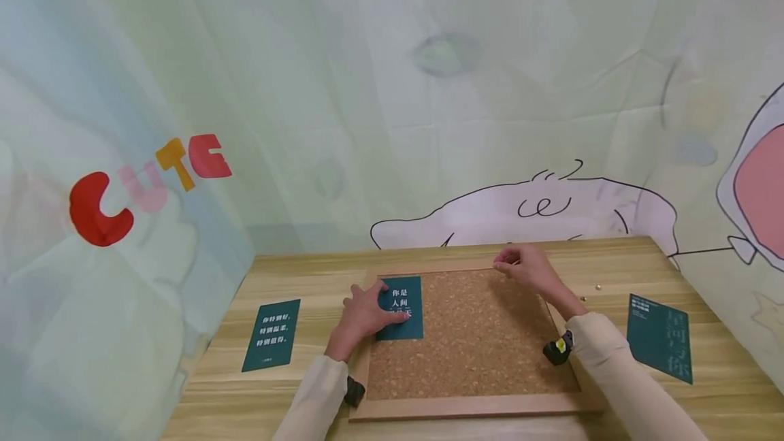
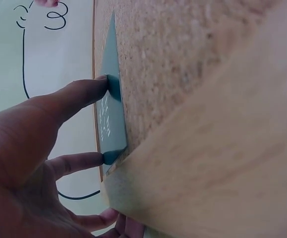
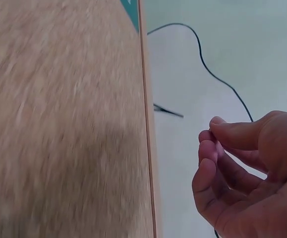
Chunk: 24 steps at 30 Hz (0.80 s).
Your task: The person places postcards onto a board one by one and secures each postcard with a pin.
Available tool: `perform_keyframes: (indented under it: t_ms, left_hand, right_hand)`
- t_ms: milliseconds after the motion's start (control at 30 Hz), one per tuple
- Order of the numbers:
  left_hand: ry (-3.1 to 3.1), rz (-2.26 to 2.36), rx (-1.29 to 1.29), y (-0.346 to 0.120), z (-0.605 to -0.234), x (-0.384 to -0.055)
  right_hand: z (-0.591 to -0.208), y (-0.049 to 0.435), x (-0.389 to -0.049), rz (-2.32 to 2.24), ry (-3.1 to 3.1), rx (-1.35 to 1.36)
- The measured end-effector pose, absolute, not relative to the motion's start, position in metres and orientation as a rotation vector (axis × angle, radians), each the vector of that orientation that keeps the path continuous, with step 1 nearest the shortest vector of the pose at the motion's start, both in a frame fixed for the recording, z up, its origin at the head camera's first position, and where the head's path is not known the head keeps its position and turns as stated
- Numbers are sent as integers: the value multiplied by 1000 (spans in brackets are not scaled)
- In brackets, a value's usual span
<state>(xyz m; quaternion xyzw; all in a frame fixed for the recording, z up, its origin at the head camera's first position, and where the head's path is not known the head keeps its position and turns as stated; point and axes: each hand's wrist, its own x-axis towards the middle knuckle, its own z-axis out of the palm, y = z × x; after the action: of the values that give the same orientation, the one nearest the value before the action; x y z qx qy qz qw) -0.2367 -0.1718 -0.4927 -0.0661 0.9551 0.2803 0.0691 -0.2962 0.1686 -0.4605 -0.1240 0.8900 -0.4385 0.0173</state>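
Observation:
A dark green card (image 1: 414,324) with white lettering lies at the upper left corner of the framed cork board (image 1: 478,352). My left hand (image 1: 364,310) spans its left side, thumb and index fingertip pressing on its face; the left wrist view shows the card (image 2: 112,124) under both tips. The other fingers reach past the frame's outer edge. Over the board's far edge, right of the middle, my right hand (image 1: 528,269) is raised, thumb and index finger pinched together. In the right wrist view the right hand (image 3: 247,173) has a tiny thing at its fingertips, mostly hidden.
Another green card (image 1: 271,335) lies on the wooden table (image 1: 324,271) left of the board, and a third green card (image 1: 659,337) to its right. Two small gold pins, one pin (image 1: 598,286) farther out, lie right of the board. A printed curtain (image 1: 343,87) hangs behind.

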Motion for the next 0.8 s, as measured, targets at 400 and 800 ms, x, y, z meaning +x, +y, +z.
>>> perform_keyframes:
  t_ms: [400, 800]
  left_hand:
    - [2881, 852, -195, -171, -492, -235]
    - [2878, 854, -190, -173, -492, -236]
  right_hand:
    - [-464, 109, -313, -1359, 2612, -427]
    - [-471, 55, -315, -1419, 2543, -422]
